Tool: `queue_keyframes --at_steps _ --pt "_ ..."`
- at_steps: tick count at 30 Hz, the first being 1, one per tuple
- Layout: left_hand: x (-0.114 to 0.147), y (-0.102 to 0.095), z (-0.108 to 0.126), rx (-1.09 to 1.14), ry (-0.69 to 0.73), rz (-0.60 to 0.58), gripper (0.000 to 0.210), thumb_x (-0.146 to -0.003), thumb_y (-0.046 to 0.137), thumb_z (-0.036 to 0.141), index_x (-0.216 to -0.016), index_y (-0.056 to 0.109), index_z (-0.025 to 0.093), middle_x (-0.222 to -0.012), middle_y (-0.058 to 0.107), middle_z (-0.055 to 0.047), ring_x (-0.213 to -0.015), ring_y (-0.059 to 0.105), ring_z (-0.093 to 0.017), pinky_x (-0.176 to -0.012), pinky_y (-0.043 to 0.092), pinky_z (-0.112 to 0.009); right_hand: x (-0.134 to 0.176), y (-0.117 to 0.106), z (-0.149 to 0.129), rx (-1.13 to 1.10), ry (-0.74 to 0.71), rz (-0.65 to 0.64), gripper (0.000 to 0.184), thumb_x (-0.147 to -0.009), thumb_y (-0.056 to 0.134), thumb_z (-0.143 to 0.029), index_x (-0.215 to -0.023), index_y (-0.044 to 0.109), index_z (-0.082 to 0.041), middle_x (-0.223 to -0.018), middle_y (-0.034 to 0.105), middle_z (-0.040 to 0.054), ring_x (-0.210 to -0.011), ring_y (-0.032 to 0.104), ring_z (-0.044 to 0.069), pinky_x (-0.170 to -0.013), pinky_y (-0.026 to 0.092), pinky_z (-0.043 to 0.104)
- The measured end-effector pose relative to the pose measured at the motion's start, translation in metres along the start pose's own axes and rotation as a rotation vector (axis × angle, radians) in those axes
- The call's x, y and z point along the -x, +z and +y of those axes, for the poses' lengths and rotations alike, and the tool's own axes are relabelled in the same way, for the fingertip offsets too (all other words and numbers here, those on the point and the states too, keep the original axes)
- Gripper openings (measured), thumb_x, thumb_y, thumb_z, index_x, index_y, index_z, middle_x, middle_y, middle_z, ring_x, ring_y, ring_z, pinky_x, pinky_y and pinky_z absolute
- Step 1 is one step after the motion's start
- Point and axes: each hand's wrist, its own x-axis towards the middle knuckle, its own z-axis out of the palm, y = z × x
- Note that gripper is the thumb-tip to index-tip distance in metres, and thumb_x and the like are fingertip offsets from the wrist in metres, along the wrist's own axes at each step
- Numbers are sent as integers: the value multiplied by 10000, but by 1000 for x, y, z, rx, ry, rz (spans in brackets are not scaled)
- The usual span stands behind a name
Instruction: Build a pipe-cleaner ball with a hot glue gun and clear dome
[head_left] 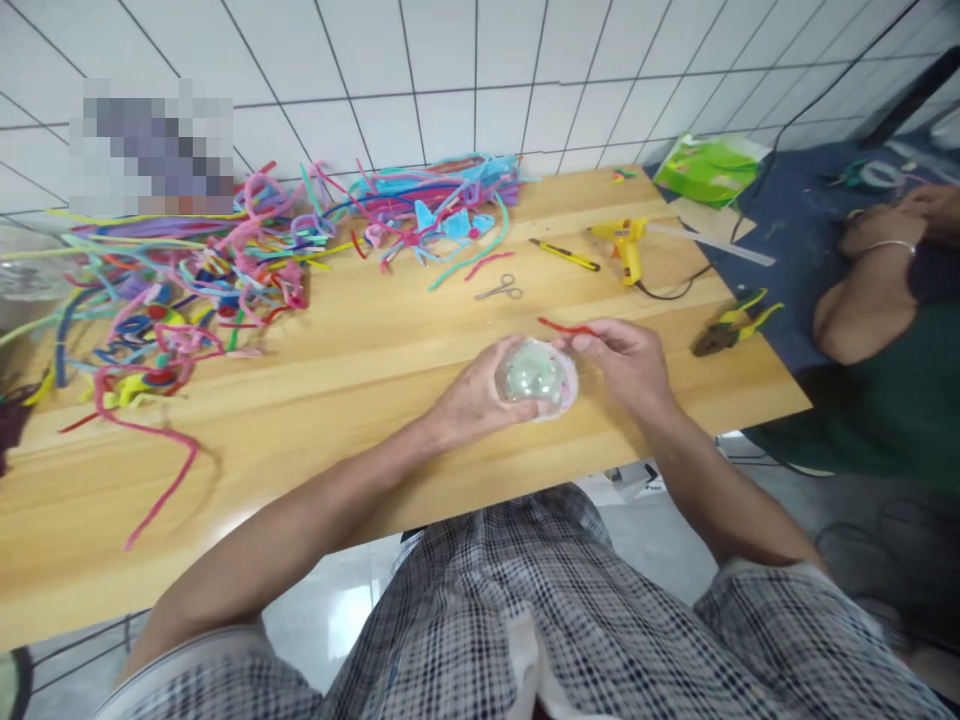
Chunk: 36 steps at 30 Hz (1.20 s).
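Observation:
My left hand [480,390] is wrapped round a clear rounded container [536,378], whose inside looks pale green with a few pinkish specks. A whitish rim shows on its right side. Just right of it, my right hand [626,360] pinches a short red pipe cleaner [562,327] between thumb and fingers. One end of the pipe cleaner points left, above the container. Whether it touches the container I cannot tell. Small scissors [501,288] lie on the wooden table [390,340] beyond my hands.
Tangled coloured pipe cleaners [217,270] cover the table's left and back. A yellow utility knife [564,254], yellow glue gun [626,248] with its cord, and yellow-handled pliers [731,325] lie to the right. A green packet [709,170] stands behind. Another person's arm [862,290] rests at far right.

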Motion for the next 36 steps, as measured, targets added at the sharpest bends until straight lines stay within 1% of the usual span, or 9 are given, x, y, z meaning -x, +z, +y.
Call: queue_keyframes --at_steps 7,12,17,21,25,27,30,33,36 --pt "11 -32 -7 -403 330 244 1161 -803 968 374 -1722 261 310 -1659 502 -180 -1576 513 -405 -1319 474 -624 -53 17 3 13 16 -39 367 -873 865 -594 -945 869 -233 -887 876 40 -852 817 227 -893 670 389" --pt "6 -47 -27 -470 416 356 1129 -728 1004 322 -1641 343 258 -1543 510 -171 -1492 541 -384 -1269 508 -591 -106 45 20 231 -95 -115 288 -984 730 -475 -896 852 -229 -917 873 41 -899 805 242 -961 635 415" --pt "5 -50 -43 -362 441 483 1055 -756 998 376 -1593 367 257 -1522 498 -166 -1467 547 -364 -1240 522 -595 -131 68 26 331 -194 -93 422 -913 797 -545 -1210 805 -245 -1323 829 108 -1293 733 331 -1203 530 540" --pt "4 -55 -47 -506 477 589 1034 -772 1021 386 -1581 383 292 -1520 512 -162 -1437 573 -362 -1204 556 -595 -107 77 14 -103 24 -472 718 -916 712 -809 -1401 695 -280 -1500 745 111 -1402 687 320 -1190 555 508" --pt "3 -59 -49 -539 488 569 1019 -835 988 457 -1616 348 316 -1614 467 -199 -1522 537 -393 -1239 521 -643 -79 83 9 -198 106 -679 959 -802 870 -778 -1559 564 -274 -1589 662 123 -1437 662 349 -1184 569 499" --pt "4 -61 -50 -483 476 486 1091 -840 947 610 -1661 294 305 -1682 410 -234 -1605 467 -429 -1268 483 -683 -72 87 13 -94 3 -640 1001 -796 898 -738 -1598 521 -271 -1610 637 143 -1441 658 367 -1205 555 537" --pt "6 -64 -54 -360 431 388 1214 -835 838 800 -1721 221 245 -1739 332 -298 -1677 367 -474 -1305 427 -714 -68 92 25 163 -371 -518 1001 -814 909 -687 -1616 498 -252 -1644 596 199 -1538 572 413 -1296 459 630" --pt "7 -67 -58 -322 362 367 1107 -910 777 776 -1723 250 241 -1722 383 -281 -1659 413 -447 -1319 431 -677 -64 96 33 357 -673 -457 976 -900 850 -627 -1682 404 -252 -1661 567 228 -1569 535 424 -1312 433 673" --pt "6 -69 -58 -334 350 390 978 -957 775 711 -1693 329 247 -1668 473 -238 -1610 491 -398 -1306 468 -621 -60 98 35 449 -783 -461 927 -981 765 -502 -1744 285 -287 -1677 545 210 -1560 545 412 -1277 474 681"
